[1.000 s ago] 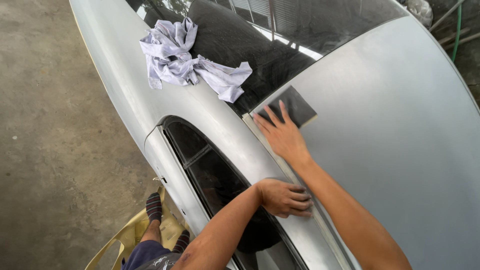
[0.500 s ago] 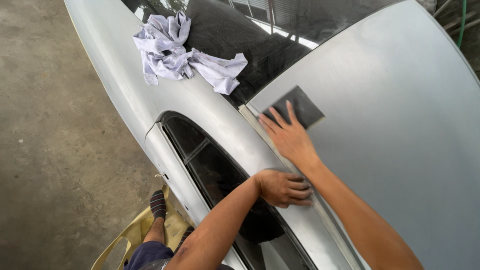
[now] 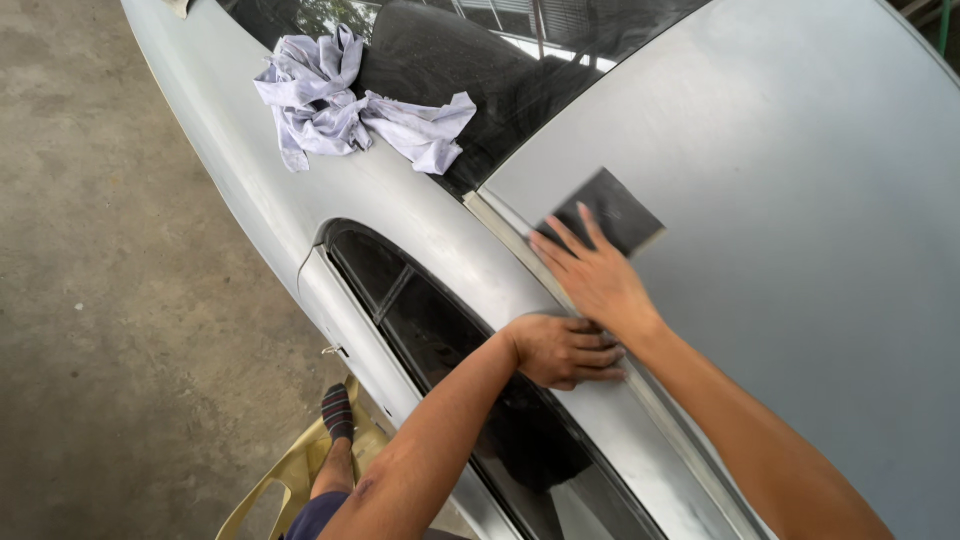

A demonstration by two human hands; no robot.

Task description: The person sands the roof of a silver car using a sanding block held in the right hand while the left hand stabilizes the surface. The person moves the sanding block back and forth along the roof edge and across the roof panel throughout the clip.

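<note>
The right hand [image 3: 598,280] lies flat with fingers spread on a dark sanding sheet [image 3: 606,212], pressing it against the car roof [image 3: 780,200] just beside the roof's front edge. The left hand [image 3: 562,350] braces on the roof rail, fingers curled and holding nothing. The roof already shows a dull, even matt grey over most of its visible area; judged from this, sanding is well advanced, though the far side appears unfinished or is simply out of view. A crumpled cloth [image 3: 345,105] rests forward of the roof, on the windscreen edge, unused.
</note>
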